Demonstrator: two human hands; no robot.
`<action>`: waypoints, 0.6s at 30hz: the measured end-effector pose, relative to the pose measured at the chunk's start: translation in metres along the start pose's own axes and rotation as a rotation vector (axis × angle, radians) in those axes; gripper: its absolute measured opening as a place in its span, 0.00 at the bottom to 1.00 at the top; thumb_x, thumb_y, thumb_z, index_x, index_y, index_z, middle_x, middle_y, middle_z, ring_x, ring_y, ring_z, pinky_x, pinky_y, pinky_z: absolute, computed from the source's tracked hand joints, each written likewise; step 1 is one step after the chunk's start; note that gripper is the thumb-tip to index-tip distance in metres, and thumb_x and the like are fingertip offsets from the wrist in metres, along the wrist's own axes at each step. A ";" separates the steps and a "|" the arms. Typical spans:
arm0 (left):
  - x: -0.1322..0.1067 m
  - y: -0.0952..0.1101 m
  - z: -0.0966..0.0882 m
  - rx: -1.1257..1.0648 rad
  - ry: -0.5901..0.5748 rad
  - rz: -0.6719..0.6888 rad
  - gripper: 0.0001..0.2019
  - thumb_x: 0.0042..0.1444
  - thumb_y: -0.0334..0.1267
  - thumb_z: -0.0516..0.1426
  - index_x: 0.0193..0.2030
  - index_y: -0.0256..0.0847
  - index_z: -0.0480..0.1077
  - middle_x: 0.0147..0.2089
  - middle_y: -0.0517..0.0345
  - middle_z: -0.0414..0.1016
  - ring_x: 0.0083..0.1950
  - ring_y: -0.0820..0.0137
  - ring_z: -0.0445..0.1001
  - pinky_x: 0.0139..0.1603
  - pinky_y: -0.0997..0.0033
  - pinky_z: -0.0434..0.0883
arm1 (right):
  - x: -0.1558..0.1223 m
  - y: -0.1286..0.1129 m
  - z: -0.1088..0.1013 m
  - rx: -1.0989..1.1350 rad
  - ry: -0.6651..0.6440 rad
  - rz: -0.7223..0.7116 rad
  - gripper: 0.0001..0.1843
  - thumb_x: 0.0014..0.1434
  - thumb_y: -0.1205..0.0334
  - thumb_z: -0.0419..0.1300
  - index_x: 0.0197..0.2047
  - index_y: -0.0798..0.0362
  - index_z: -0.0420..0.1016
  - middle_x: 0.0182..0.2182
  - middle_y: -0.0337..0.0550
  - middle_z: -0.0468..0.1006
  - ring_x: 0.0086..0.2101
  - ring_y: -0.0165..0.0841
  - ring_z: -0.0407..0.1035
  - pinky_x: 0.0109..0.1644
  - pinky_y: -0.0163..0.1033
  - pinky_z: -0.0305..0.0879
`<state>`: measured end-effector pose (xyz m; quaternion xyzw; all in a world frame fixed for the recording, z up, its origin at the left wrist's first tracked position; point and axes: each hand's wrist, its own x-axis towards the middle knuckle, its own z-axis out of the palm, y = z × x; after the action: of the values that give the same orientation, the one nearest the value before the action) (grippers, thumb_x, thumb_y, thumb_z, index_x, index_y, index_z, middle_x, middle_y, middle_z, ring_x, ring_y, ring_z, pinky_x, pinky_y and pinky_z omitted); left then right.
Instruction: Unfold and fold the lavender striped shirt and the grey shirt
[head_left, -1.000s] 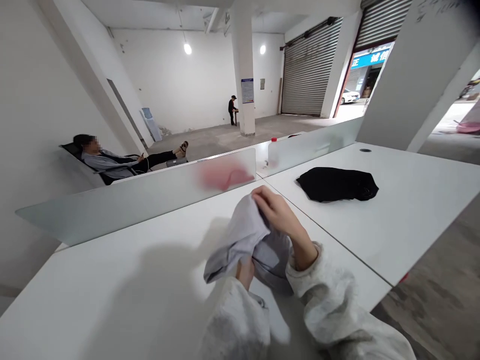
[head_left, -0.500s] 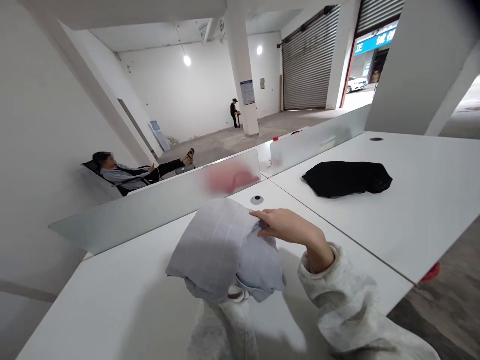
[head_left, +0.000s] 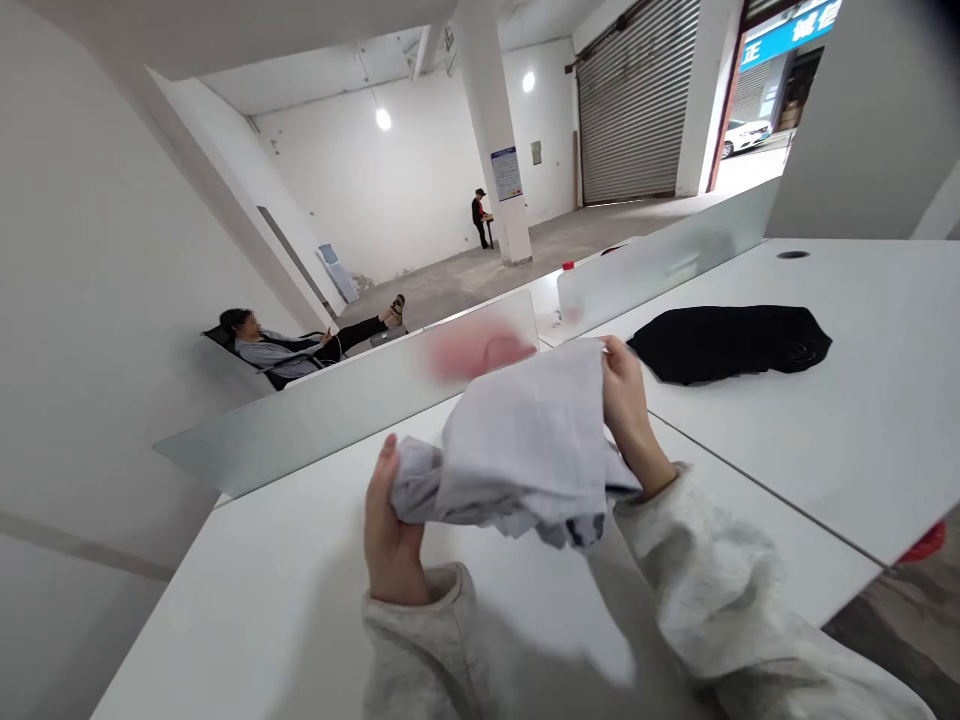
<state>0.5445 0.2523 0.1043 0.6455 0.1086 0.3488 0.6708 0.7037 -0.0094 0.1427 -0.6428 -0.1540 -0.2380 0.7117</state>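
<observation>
Both of my hands hold a light grey cloth [head_left: 517,440] above the white desk [head_left: 285,600]. My left hand [head_left: 394,530] grips the bunched lower left end of it, fingers wrapped round the fabric. My right hand [head_left: 626,400] pinches the upper right corner and lifts it, so the cloth hangs spread between the two hands. Part of the fabric droops below in dark folds.
A black garment [head_left: 731,342] lies on the neighbouring desk to the right. Frosted glass dividers [head_left: 330,410] run along the back of the desks. Behind them a person reclines in a chair [head_left: 289,345]; another person [head_left: 480,215] stands by a far pillar.
The cloth was draped over my left hand; now that hand has come out to the left and grips one end, while my right hand has risen and pulled the cloth open.
</observation>
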 end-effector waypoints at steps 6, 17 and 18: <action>0.020 0.006 -0.018 -0.428 0.196 0.001 0.11 0.57 0.37 0.55 0.47 0.50 0.68 0.48 0.61 0.75 0.51 0.74 0.73 0.50 0.76 0.70 | 0.026 0.027 -0.025 0.357 -0.051 0.177 0.13 0.53 0.57 0.60 0.42 0.49 0.66 0.42 0.42 0.76 0.41 0.33 0.74 0.47 0.41 0.66; 0.018 -0.030 0.001 0.651 -0.278 -0.194 0.21 0.55 0.50 0.52 0.51 0.41 0.67 0.42 0.49 0.79 0.44 0.62 0.76 0.47 0.62 0.69 | 0.000 0.061 0.005 -0.745 -1.048 0.064 0.16 0.57 0.59 0.56 0.50 0.48 0.69 0.43 0.44 0.77 0.32 0.33 0.71 0.37 0.37 0.65; 0.018 -0.038 0.001 0.780 -0.360 -0.227 0.22 0.55 0.51 0.52 0.52 0.41 0.66 0.42 0.48 0.79 0.45 0.60 0.76 0.46 0.62 0.69 | -0.007 0.071 0.015 -0.856 -1.149 0.070 0.22 0.54 0.58 0.60 0.53 0.49 0.69 0.46 0.47 0.76 0.36 0.36 0.72 0.38 0.38 0.65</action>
<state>0.5708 0.2648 0.0738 0.8847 0.1837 0.0881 0.4193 0.7367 0.0107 0.0812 -0.8938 -0.3767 0.1213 0.2107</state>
